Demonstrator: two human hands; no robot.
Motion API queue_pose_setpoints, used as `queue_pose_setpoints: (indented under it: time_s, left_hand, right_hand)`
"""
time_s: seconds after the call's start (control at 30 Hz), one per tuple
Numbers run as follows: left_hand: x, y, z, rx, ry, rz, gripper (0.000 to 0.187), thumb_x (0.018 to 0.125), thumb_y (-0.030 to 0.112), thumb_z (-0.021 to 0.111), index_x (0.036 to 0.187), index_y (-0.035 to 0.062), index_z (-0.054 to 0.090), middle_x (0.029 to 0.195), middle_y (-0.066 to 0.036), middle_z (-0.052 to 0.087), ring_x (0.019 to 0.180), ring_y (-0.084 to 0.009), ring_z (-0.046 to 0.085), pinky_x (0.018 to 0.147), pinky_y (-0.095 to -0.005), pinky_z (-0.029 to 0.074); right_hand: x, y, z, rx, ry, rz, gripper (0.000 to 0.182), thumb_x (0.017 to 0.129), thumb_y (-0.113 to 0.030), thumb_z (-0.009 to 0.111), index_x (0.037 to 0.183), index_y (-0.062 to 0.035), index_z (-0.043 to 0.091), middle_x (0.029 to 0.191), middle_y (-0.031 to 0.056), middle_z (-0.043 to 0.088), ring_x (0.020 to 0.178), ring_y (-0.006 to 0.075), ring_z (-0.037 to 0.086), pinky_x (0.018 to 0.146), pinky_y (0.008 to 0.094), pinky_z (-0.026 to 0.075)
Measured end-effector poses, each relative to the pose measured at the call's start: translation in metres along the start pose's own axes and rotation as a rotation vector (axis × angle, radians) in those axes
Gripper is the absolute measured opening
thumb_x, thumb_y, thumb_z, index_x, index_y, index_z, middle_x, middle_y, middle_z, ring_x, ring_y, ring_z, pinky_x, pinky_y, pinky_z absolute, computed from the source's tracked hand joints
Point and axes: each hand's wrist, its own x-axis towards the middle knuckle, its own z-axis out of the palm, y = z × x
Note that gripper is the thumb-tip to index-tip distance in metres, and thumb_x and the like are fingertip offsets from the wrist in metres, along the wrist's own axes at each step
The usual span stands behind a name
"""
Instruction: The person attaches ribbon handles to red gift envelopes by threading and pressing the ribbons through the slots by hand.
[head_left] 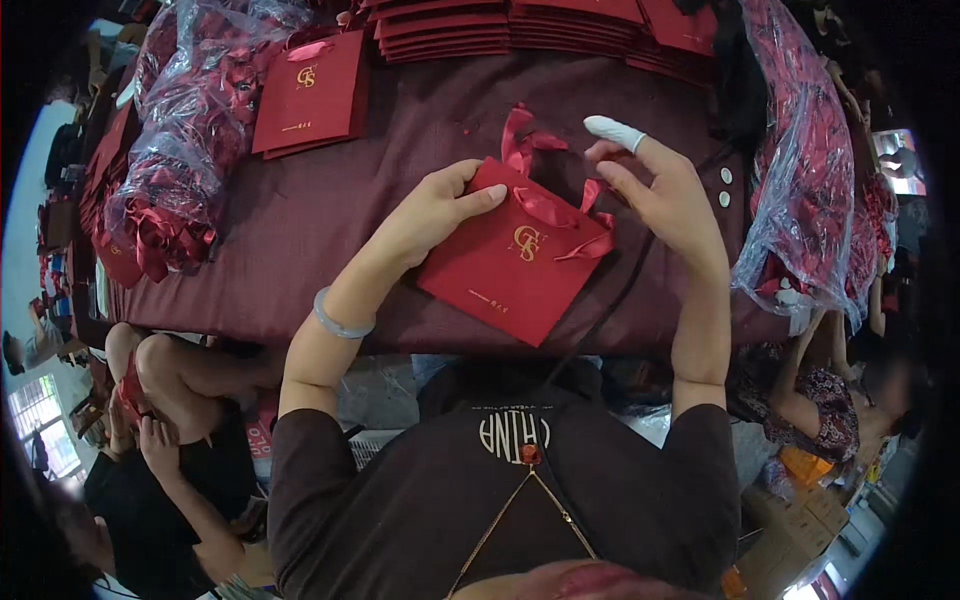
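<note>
A red gift bag (520,262) with a gold "GTS" logo lies tilted on the maroon cloth in front of me. My left hand (438,208) grips its top left corner, thumb across the front face. Pink-red satin ribbon (545,208) hangs over the bag's front, and another ribbon loop (518,140) stands up behind its top edge. Beside the right end of the ribbon is my right hand (665,195), its thumb and fingers apart. A white finger cot (612,131) covers its index finger, which points out to the left.
Another red bag (312,95) stands at the back left. Stacked flat red bags (445,35) line the far edge. Plastic-wrapped red bundles (180,150) flank the table (330,230), with more plastic (800,180) on the right. People sit close by on both sides.
</note>
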Motion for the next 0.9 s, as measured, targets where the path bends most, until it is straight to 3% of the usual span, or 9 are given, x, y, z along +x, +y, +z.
queue_pose_setpoints:
  time_s: [0.03, 0.17, 0.3, 0.4, 0.53, 0.67, 0.77, 0.83, 0.9]
  left_hand:
    - [-0.002, 0.005, 0.002, -0.026, 0.025, -0.018, 0.027, 0.092, 0.016, 0.058, 0.113, -0.0003, 0.055, 0.103, -0.002, 0.061, 0.093, -0.0085, 0.057, 0.085, -0.0241, 0.045]
    - [-0.004, 0.01, -0.001, -0.018, 0.037, 0.028, 0.031, 0.09, 0.016, 0.06, 0.115, -0.0031, 0.054, 0.103, -0.006, 0.062, 0.091, -0.0103, 0.059, 0.083, -0.0251, 0.047]
    - [-0.015, 0.027, -0.019, 0.061, -0.047, 0.036, 0.033, 0.09, 0.015, 0.061, 0.116, -0.0034, 0.055, 0.1, -0.005, 0.064, 0.089, -0.0096, 0.059, 0.083, -0.024, 0.047]
    - [-0.015, 0.025, -0.023, 0.437, 0.046, 0.132, 0.041, 0.089, 0.015, 0.061, 0.123, -0.0055, 0.05, 0.109, -0.008, 0.062, 0.1, -0.0131, 0.056, 0.09, -0.0262, 0.043]
    - [-0.006, 0.014, -0.035, 0.542, 0.002, 0.082, 0.043, 0.089, 0.016, 0.061, 0.123, -0.0058, 0.049, 0.111, -0.008, 0.06, 0.102, -0.0133, 0.053, 0.092, -0.027, 0.041]
    - [-0.008, 0.022, -0.039, 0.427, -0.03, 0.127, 0.04, 0.089, 0.013, 0.06, 0.124, -0.0052, 0.049, 0.108, -0.006, 0.06, 0.099, -0.0107, 0.053, 0.09, -0.0248, 0.042]
    - [-0.02, 0.038, -0.04, 0.304, -0.043, 0.106, 0.038, 0.09, 0.012, 0.06, 0.123, -0.0042, 0.05, 0.105, -0.004, 0.061, 0.096, -0.0085, 0.054, 0.087, -0.023, 0.043]
    - [-0.024, 0.04, -0.04, 0.241, -0.057, 0.073, 0.039, 0.09, 0.012, 0.06, 0.123, -0.0038, 0.05, 0.104, -0.003, 0.061, 0.094, -0.0079, 0.055, 0.086, -0.023, 0.044]
    - [-0.02, 0.037, -0.041, 0.25, -0.075, 0.027, 0.039, 0.089, 0.012, 0.061, 0.124, -0.0034, 0.05, 0.103, -0.004, 0.061, 0.093, -0.0076, 0.055, 0.085, -0.0228, 0.045]
  right_hand:
    - [-0.001, -0.001, -0.002, -0.013, -0.129, -0.062, 0.039, 0.088, -0.009, 0.058, 0.126, -0.0019, 0.053, 0.094, 0.0041, 0.064, 0.081, 0.0104, 0.059, 0.077, 0.0247, 0.048]
    - [-0.001, 0.014, 0.005, 0.081, -0.311, -0.043, 0.031, 0.085, -0.02, 0.063, 0.111, -0.0025, 0.061, 0.073, 0.0133, 0.064, 0.063, 0.0257, 0.059, 0.059, 0.0338, 0.045]
    - [-0.007, 0.011, -0.02, 0.015, -0.615, 0.073, 0.033, 0.08, -0.023, 0.067, 0.107, -0.0038, 0.064, 0.065, 0.0111, 0.059, 0.058, 0.0232, 0.057, 0.057, 0.0336, 0.044]
    - [-0.007, 0.016, -0.012, -0.29, -0.315, 0.03, 0.046, 0.075, -0.028, 0.072, 0.115, -0.0074, 0.061, 0.087, 0.0113, 0.063, 0.076, 0.0231, 0.061, 0.067, 0.0345, 0.047]
    - [-0.007, 0.011, 0.008, -0.063, -0.337, -0.228, 0.075, 0.065, -0.022, 0.078, 0.131, -0.0042, 0.047, 0.103, 0.0103, 0.058, 0.099, 0.0249, 0.055, 0.09, 0.0358, 0.041]
    - [-0.013, 0.0, 0.029, -0.239, -0.579, -0.173, 0.044, 0.07, -0.017, 0.073, 0.107, -0.0021, 0.054, 0.099, 0.012, 0.058, 0.091, 0.0305, 0.053, 0.084, 0.0378, 0.043]
    - [-0.009, 0.004, 0.022, -0.077, -0.428, -0.103, 0.03, 0.076, -0.004, 0.055, 0.106, -0.0029, 0.057, 0.084, 0.0115, 0.059, 0.085, 0.0296, 0.055, 0.083, 0.0369, 0.042]
    - [-0.007, 0.005, 0.012, -0.297, -0.155, -0.26, 0.023, 0.073, -0.004, 0.055, 0.096, -0.0024, 0.057, 0.088, 0.0084, 0.06, 0.088, 0.0279, 0.056, 0.081, 0.0413, 0.041]
    - [-0.008, 0.001, 0.007, -0.56, -0.032, -0.298, 0.034, 0.073, -0.002, 0.054, 0.107, -0.0035, 0.058, 0.099, 0.0096, 0.06, 0.097, 0.0278, 0.056, 0.087, 0.0416, 0.04]
